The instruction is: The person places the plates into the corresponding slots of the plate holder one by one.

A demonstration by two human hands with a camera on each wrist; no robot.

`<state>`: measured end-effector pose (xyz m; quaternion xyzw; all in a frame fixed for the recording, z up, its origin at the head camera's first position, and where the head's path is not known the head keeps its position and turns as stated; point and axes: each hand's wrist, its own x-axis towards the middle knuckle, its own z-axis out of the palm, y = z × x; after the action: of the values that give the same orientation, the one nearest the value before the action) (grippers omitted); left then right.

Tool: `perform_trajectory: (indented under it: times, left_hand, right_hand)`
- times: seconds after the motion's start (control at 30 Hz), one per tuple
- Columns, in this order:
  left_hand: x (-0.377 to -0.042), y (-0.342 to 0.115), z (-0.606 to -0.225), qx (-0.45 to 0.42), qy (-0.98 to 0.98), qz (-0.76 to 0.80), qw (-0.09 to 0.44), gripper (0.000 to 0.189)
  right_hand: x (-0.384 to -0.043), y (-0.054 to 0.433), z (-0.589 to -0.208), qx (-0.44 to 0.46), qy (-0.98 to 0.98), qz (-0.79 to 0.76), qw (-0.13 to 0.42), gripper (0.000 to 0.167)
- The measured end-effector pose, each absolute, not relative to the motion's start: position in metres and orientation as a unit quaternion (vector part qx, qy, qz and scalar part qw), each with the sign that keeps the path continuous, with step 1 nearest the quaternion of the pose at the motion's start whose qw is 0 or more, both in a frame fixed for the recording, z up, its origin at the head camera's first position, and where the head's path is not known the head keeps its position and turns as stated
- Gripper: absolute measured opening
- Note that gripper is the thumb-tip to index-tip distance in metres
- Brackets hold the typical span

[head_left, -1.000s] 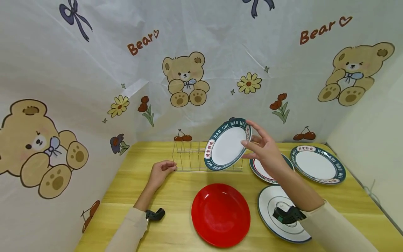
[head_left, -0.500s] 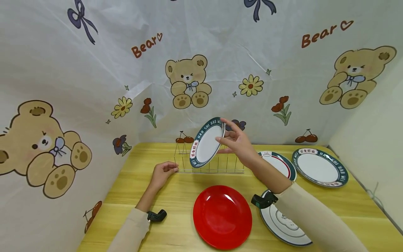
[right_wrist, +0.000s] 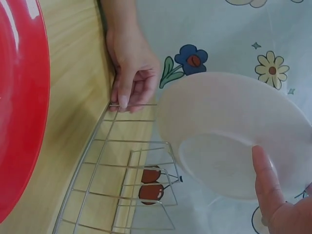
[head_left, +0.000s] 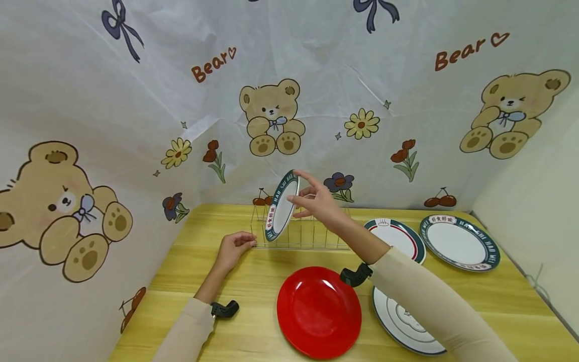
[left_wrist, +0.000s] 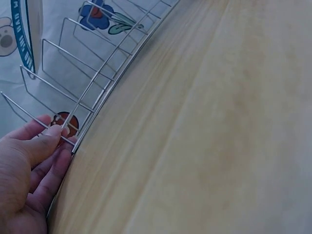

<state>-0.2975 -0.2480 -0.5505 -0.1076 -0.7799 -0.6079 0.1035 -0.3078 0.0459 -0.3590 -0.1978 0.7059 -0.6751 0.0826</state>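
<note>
In the head view my right hand (head_left: 316, 203) holds a white plate (head_left: 285, 207) with a green lettered rim, thumb on its face and fingers behind. The plate tilts steeply above the left part of a metal wire rack (head_left: 312, 247). Its plain white underside shows in the right wrist view. My left hand (head_left: 234, 250) pinches the rack's near left corner. The left wrist view shows thumb and fingertips on the wire, and the plate's lower edge close above the dividers; whether it touches them I cannot tell.
A red plate (head_left: 318, 311) lies in front of the rack. To the right are a green-and-red-rimmed plate (head_left: 398, 236), a green-lettered plate (head_left: 459, 244) and a white plate (head_left: 402, 327) partly under my right sleeve. A bear-printed cloth (head_left: 316, 60) hangs behind the wooden table (head_left: 253, 311).
My right hand has carried the plate leftward over the rack and turned it more edge-on. The left hand has kept its hold on the rack corner.
</note>
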Motion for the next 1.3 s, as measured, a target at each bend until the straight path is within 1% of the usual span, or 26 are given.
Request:
perform_trajectory:
  times: [0.37,0.5,0.67,0.8,0.9,1.07,1.3]
  left_hand:
    - [-0.297,-0.248,-0.551,-0.105,-0.768,-0.625,0.099,0.014]
    - [-0.297,-0.249,-0.551,-0.112,-0.766,-0.625,0.096,0.017]
    - [-0.296,-0.25,-0.547,-0.12,-0.768,-0.623,0.091,0.017]
    - [-0.289,-0.246,-0.538,-0.123,-0.766,-0.625,0.087,0.016]
    - [-0.286,-0.244,-0.535,-0.127,-0.768,-0.62,0.094,0.015]
    - [-0.284,-0.244,-0.531,-0.129,-0.765,-0.623,0.098,0.016]
    - [-0.295,-0.248,-0.546,-0.12,-0.755,-0.64,0.079,0.019]
  right_hand:
    - [-0.316,0.02,-0.36,-0.222,0.736,-0.636,0.07,0.072]
    - [-0.321,0.013,-0.36,-0.239,0.742,-0.623,0.067,0.074]
    - [-0.325,0.004,-0.363,-0.254,0.755,-0.601,0.067,0.075]
    - [-0.323,-0.003,-0.371,-0.246,0.763,-0.592,0.074,0.074]
    - [-0.318,-0.007,-0.377,-0.238,0.77,-0.586,0.08,0.073]
    - [-0.317,-0.012,-0.382,-0.233,0.773,-0.586,0.073,0.071]
    - [-0.325,-0.014,-0.388,-0.222,0.777,-0.585,0.066,0.071]
